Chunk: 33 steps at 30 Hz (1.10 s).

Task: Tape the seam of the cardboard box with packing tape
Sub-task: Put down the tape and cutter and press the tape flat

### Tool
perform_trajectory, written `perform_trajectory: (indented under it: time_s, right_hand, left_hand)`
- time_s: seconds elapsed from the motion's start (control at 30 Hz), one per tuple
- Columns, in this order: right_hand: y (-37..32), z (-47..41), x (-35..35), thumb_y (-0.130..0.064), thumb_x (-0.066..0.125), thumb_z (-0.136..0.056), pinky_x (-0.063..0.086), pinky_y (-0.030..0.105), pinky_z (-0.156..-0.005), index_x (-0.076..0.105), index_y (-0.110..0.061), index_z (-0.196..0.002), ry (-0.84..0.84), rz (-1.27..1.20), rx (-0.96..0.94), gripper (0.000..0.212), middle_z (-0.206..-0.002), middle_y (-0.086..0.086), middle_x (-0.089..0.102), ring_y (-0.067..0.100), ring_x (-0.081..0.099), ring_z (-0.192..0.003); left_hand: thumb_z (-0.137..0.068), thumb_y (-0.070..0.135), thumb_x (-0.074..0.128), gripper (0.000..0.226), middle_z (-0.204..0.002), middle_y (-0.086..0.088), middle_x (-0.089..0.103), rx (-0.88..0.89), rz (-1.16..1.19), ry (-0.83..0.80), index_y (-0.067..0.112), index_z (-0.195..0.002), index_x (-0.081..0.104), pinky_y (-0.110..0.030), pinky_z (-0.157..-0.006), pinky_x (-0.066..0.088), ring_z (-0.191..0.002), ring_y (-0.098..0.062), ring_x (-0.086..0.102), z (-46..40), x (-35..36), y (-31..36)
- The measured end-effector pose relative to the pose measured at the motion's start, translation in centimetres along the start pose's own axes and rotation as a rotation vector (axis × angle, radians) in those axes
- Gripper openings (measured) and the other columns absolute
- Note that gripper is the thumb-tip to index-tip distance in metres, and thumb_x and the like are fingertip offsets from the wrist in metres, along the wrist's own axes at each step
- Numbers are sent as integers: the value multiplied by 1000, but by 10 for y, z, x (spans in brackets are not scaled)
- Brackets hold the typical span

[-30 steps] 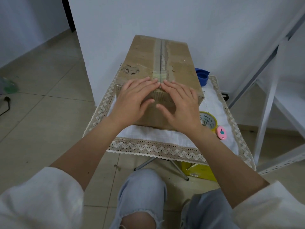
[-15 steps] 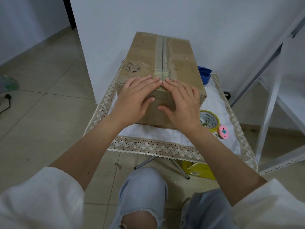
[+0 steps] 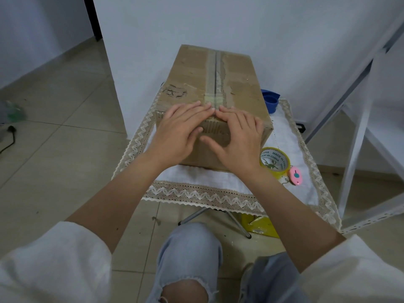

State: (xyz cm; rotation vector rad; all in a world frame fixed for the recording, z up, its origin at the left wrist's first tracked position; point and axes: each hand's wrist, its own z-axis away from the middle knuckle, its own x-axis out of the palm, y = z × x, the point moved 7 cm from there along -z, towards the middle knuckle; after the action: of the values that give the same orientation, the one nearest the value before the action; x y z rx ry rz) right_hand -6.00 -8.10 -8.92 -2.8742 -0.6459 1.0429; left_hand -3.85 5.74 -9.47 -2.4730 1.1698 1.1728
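Observation:
A brown cardboard box (image 3: pixel 238 84) stands on a small cloth-covered table (image 3: pixel 196 193). Its centre seam (image 3: pixel 216 77) runs away from me, with clear tape over its near end. My left hand (image 3: pixel 179 132) and my right hand (image 3: pixel 237 138) lie flat over the box's near top edge, fingertips meeting at the seam and thumbs on the front face. Neither hand holds anything. A yellow roll of packing tape (image 3: pixel 274 161) lies on the cloth just right of the box.
A pink cutter (image 3: pixel 296 176) lies beside the tape roll. A blue cup (image 3: pixel 270 100) stands behind the box on the right. A white metal frame (image 3: pixel 358 136) rises at the right. A white wall is close behind the table. Yellow packaging (image 3: pixel 260 224) lies under it.
Both hands stay pressed on the near edge of the box; the fingertips have shifted only slightly along the tape. The camera view has drifted a little.

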Motion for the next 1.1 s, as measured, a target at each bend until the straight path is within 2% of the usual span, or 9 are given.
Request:
perform_trajectory:
  time_s: [0.17, 0.47, 0.57, 0.63, 0.7, 0.87, 1.1]
  right_hand:
    - [0, 0, 3, -58, 68, -78, 32, 34, -98, 66, -20, -111, 53, 21, 28, 50, -118, -9, 68, 16, 60, -113]
    - [1, 2, 8, -60, 78, -57, 27, 37, -101, 59, -20, -121, -42, 110, -14, 78, -128, -7, 62, 19, 55, -120]
    - [3, 3, 8, -59, 82, -50, 26, 36, -103, 55, -21, -127, -103, 131, -60, 90, -133, -6, 59, 17, 51, -125]
    - [6, 3, 6, -58, 80, -55, 26, 36, -105, 54, -21, -131, -130, 108, -77, 88, -137, -7, 56, 16, 48, -128]
    - [6, 3, 3, -59, 76, -64, 27, 36, -105, 55, -22, -131, -126, 89, -80, 79, -137, -7, 56, 16, 48, -129]
    - [6, 3, 3, -56, 72, -74, 27, 33, -103, 59, -23, -128, -77, 85, -71, 65, -134, -9, 60, 15, 50, -126]
    - [6, 3, 2, -41, 81, -66, 22, 30, -105, 57, -22, -131, -108, 68, -76, 71, -136, -8, 58, 14, 47, -127]
  left_hand:
    - [-96, 13, 50, 44, -146, 4, 52, 0, 10, 0, 17, -140, 51, -35, -113, 25, -137, -17, 44, 1, 1, -1]
    - [-95, 13, 47, 45, -146, 4, 51, 3, 14, 9, 16, -140, 52, -35, -112, 26, -137, -18, 44, 0, -1, 1]
    - [-95, 25, 53, 46, -146, 5, 51, -2, 7, 1, 17, -141, 51, -35, -113, 25, -137, -17, 44, 0, 0, 0]
    - [-92, 41, 60, 54, -146, 6, 51, -1, -19, -9, 19, -141, 50, -35, -113, 25, -137, -16, 43, 0, 2, 0]
    - [-86, 47, 65, 62, -145, 6, 53, -4, -40, 0, 19, -140, 52, -35, -113, 25, -136, -16, 44, 0, 4, 0]
    - [-79, 43, 73, 66, -143, 5, 55, -16, -57, 29, 18, -137, 54, -33, -111, 25, -134, -17, 46, 0, 4, 0]
    - [-71, 38, 80, 75, -143, 5, 54, -10, -78, 12, 16, -138, 53, -32, -110, 24, -135, -18, 46, 0, 3, 2]
